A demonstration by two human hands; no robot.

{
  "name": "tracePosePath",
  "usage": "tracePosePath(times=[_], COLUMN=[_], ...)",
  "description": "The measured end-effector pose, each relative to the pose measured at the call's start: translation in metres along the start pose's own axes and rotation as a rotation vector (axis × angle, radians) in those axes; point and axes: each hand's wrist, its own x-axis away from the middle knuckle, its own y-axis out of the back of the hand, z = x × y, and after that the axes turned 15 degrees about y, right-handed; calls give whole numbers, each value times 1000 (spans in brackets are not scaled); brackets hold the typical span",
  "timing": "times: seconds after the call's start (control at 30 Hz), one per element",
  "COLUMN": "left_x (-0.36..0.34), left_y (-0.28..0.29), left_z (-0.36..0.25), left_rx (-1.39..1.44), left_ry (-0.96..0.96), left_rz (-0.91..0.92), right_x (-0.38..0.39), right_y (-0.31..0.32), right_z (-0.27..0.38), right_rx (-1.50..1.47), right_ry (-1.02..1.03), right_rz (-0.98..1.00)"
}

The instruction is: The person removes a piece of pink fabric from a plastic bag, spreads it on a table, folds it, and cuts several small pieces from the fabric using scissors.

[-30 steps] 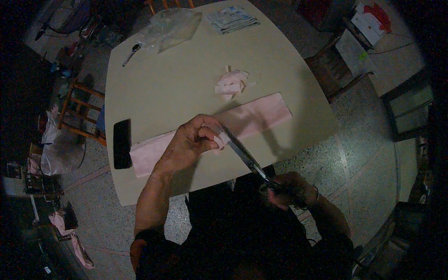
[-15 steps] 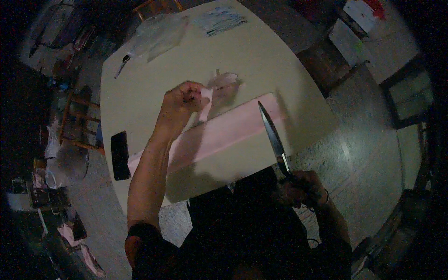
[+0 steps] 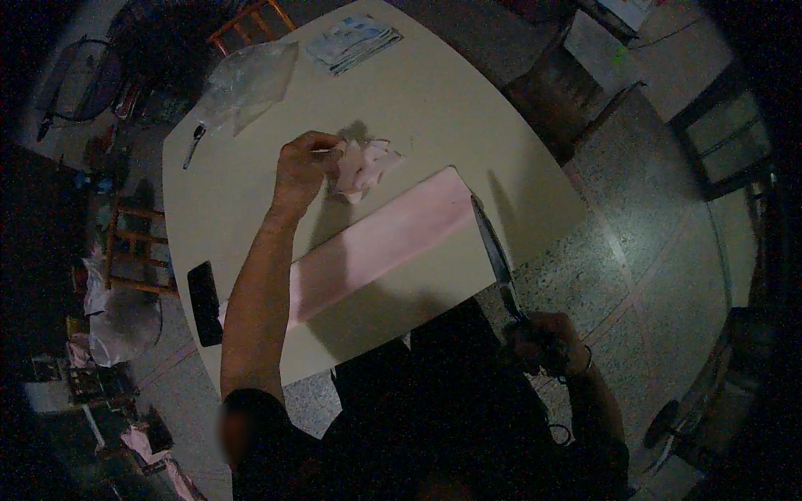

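Over the table, my left hand (image 3: pixel 305 167) is at the near-left side of a small heap of pink scraps (image 3: pixel 368 163). Its fingers are closed on a pink scrap (image 3: pixel 345 179) at the heap's edge; darkness blurs the fingertips. My right hand (image 3: pixel 555 338) grips a pair of large scissors (image 3: pixel 499 255) low by the table's front edge. The long blades point up and away, with the tip beside the right end of a folded pink cloth strip (image 3: pixel 384 238). This strip lies slantwise across the table, its left part behind my left forearm.
A black phone (image 3: pixel 205 303) lies at the left edge of the pale table (image 3: pixel 451 92). Farther off are a pen-like object (image 3: pixel 194 147), a clear plastic bag (image 3: pixel 255 79) and a bluish flat packet (image 3: pixel 353 43). A wooden chair (image 3: pixel 138 246) stands to the left.
My left hand has moved the pink scrap away from the strip to the heap. The scissors stay in my right hand, their tip now by the strip's right end. The whole view has shifted slightly.
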Motion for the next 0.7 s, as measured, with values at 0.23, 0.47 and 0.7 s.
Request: tracePosePath(times=[0.23,0.47,0.7], left_x=[-13,40,89], left_y=[8,-42,-84], left_z=[9,-6,37], left_rx=[-358,-229,-665], left_ry=[-291,-377,-552], left_rz=[-362,-280,16], right_x=[-10,-24,-4], right_y=[6,25,36], right_z=[-5,-18,-23], right_rx=[118,-60,292], right_ry=[110,21,-44], right_rz=[128,156,210])
